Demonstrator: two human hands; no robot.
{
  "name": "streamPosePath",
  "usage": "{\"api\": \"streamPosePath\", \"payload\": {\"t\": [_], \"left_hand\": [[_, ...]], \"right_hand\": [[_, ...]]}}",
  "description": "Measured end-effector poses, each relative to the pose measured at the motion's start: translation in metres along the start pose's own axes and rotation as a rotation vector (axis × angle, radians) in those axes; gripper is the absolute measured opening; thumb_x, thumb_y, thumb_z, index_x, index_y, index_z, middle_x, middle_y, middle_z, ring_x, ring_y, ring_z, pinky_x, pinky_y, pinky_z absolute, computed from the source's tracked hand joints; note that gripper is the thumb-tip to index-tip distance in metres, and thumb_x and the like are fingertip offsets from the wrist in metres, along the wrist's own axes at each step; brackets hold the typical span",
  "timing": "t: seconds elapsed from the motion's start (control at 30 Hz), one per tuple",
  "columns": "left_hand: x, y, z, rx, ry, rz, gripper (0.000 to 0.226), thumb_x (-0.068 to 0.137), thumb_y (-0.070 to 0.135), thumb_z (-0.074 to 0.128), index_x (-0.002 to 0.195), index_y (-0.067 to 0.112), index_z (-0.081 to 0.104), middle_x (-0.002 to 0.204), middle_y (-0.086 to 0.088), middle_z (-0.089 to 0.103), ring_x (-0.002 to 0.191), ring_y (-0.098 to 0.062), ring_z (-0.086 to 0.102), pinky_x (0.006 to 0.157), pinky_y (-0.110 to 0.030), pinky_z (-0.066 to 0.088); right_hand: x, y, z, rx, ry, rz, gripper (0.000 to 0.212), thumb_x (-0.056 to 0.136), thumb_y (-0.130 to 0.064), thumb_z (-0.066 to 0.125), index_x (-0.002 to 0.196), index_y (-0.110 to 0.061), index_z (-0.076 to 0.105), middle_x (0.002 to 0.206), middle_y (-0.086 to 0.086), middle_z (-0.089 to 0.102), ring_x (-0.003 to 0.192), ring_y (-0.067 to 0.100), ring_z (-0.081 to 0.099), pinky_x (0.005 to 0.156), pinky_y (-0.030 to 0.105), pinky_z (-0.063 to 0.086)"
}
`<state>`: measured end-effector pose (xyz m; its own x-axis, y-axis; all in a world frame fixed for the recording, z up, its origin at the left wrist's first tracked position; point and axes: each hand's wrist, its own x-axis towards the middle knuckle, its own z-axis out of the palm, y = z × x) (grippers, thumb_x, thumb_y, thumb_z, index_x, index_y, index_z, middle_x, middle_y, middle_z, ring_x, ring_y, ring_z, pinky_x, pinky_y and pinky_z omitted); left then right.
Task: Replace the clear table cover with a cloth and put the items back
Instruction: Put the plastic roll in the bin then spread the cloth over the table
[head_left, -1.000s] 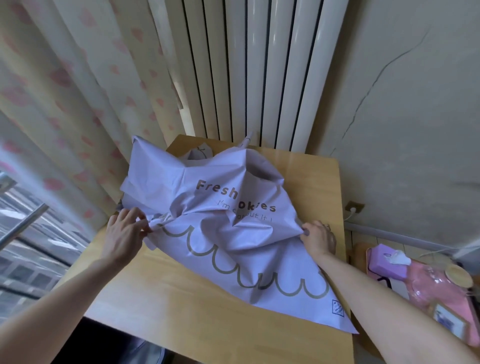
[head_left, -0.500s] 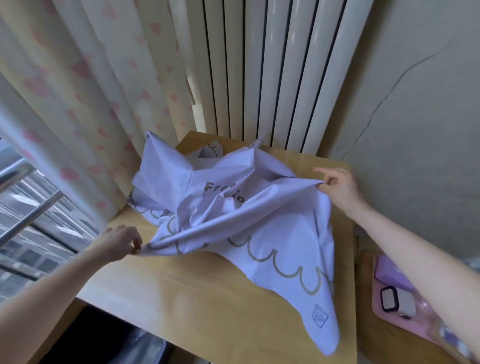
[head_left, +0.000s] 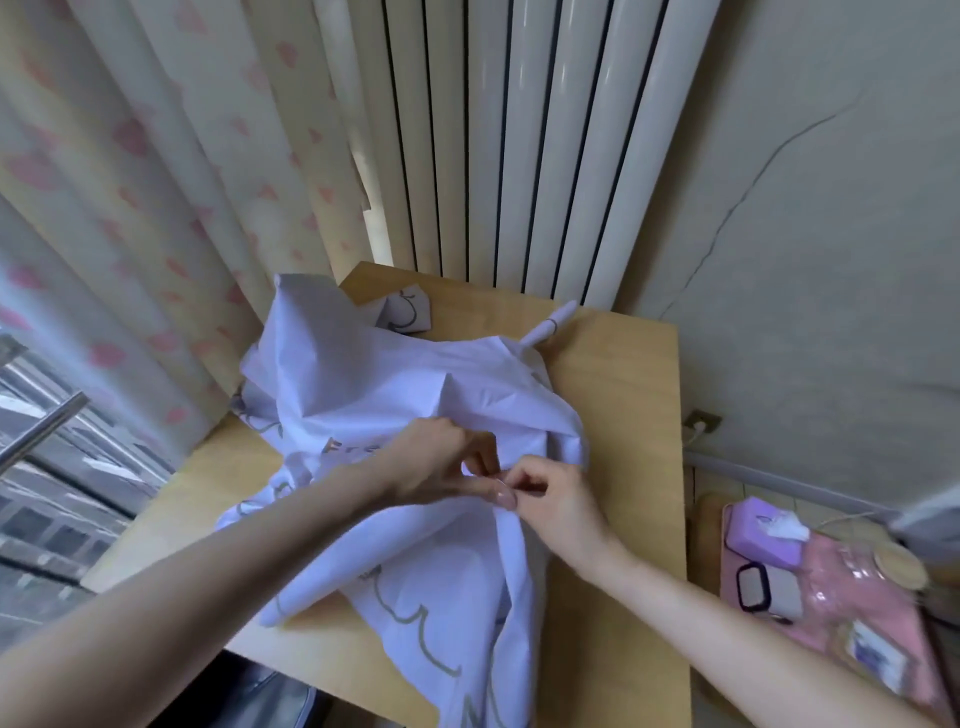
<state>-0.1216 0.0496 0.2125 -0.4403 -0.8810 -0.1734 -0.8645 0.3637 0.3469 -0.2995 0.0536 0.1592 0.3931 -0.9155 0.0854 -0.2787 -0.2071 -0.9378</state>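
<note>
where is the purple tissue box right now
In the head view, the purple tissue box sits at the far right, off the wooden table, on a pink surface just behind a black-rimmed object.

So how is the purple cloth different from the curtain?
The cloth is lilac with grey wavy lines and letters; the curtain is cream with pink blotches. The cloth lies crumpled on the table; the curtain hangs in long folds. The left hand and right hand pinch the cloth; no hand touches the curtain. Both are pale and patterned.
</note>
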Motion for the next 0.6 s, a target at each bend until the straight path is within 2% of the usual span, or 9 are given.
{"api": "streamPosePath", "payload": {"t": [0.07,0.13,0.2,0.27,0.33,0.37,0.47,0.53,0.6], "left_hand": [[0.0,-0.004,-0.006,0.057,0.038,0.028,0.041,0.077,0.064,0.057,0.098,0.029,0.063,0.098,0.017,0.071,0.093,-0.006,0.063,0.074,-0.022,0.039],[-0.002,-0.007,-0.005,0.095,0.001,0.072,0.034,0.08,0.056,0.061,0.103,0.03,0.061,0.1,0.018,0.069,0.096,-0.003,0.06,0.077,-0.021,0.038],[-0.005,-0.006,0.01,0.141,0.052,0.14,0.021,0.082,0.044,0.063,0.095,0.028,0.063,0.094,0.013,0.069,0.091,-0.008,0.062,0.076,-0.023,0.041],[-0.011,-0.009,0.023,0.227,0.188,0.185,0.007,0.077,0.033,0.062,0.077,0.026,0.062,0.076,0.009,0.066,0.074,-0.014,0.064,0.064,-0.021,0.043],[-0.018,-0.023,0.021,0.189,0.311,0.144,0.013,0.076,0.036,0.053,0.069,0.025,0.057,0.067,0.01,0.061,0.064,-0.014,0.061,0.056,-0.018,0.038],[-0.022,-0.031,0.018,0.194,0.358,0.114,0.018,0.077,0.038,0.048,0.069,0.025,0.056,0.065,0.01,0.06,0.064,-0.013,0.06,0.054,-0.018,0.035],[-0.034,-0.049,0.012,0.227,0.446,-0.093,0.029,0.081,0.041,0.042,0.075,0.022,0.062,0.064,0.008,0.059,0.066,-0.018,0.06,0.048,-0.022,0.028],[-0.039,-0.057,0.011,0.124,0.405,-0.347,0.02,0.088,0.033,0.048,0.084,0.018,0.06,0.065,0.008,0.059,0.069,-0.022,0.062,0.049,-0.026,0.033],[-0.04,-0.064,0.015,-0.123,0.368,-0.497,0.009,0.088,0.016,0.053,0.079,0.019,0.052,0.059,0.011,0.059,0.057,-0.017,0.062,0.051,-0.025,0.041]], "right_hand": [[0.006,-0.001,-0.019,0.106,-0.126,0.096,0.025,0.077,-0.003,0.073,0.063,-0.023,0.067,0.066,-0.01,0.069,0.069,-0.002,0.059,0.068,0.017,0.044],[0.013,0.002,-0.033,0.126,-0.151,0.101,0.015,0.084,-0.002,0.066,0.078,-0.012,0.074,0.081,-0.004,0.074,0.082,0.005,0.066,0.078,0.017,0.049],[0.022,0.01,-0.04,0.161,-0.023,0.112,0.013,0.088,-0.002,0.061,0.085,-0.004,0.074,0.083,-0.001,0.074,0.082,0.006,0.067,0.08,0.018,0.049],[0.037,0.028,-0.047,0.196,0.222,0.174,0.013,0.089,-0.004,0.058,0.087,-0.002,0.071,0.077,-0.005,0.072,0.075,0.001,0.064,0.074,0.016,0.049],[0.058,0.059,-0.057,0.097,0.422,0.275,0.013,0.09,-0.011,0.057,0.096,-0.01,0.069,0.091,-0.003,0.072,0.09,0.008,0.065,0.082,0.025,0.05],[0.066,0.073,-0.062,0.04,0.444,0.368,0.018,0.091,-0.018,0.058,0.106,-0.014,0.066,0.105,0.0,0.069,0.103,0.015,0.063,0.09,0.031,0.048],[0.072,0.106,-0.066,0.115,0.224,0.712,0.063,0.09,-0.042,0.058,0.143,-0.019,0.035,0.145,0.002,0.041,0.132,0.023,0.04,0.106,0.038,0.032],[0.068,0.115,-0.059,0.196,0.067,0.789,0.078,0.086,-0.055,0.056,0.149,-0.026,0.022,0.15,-0.002,0.033,0.137,0.024,0.032,0.108,0.045,0.029],[0.07,0.12,-0.053,0.277,-0.01,0.775,0.093,0.069,-0.072,0.061,0.145,-0.03,0.03,0.144,-0.005,0.042,0.133,0.024,0.039,0.107,0.049,0.031]]}}
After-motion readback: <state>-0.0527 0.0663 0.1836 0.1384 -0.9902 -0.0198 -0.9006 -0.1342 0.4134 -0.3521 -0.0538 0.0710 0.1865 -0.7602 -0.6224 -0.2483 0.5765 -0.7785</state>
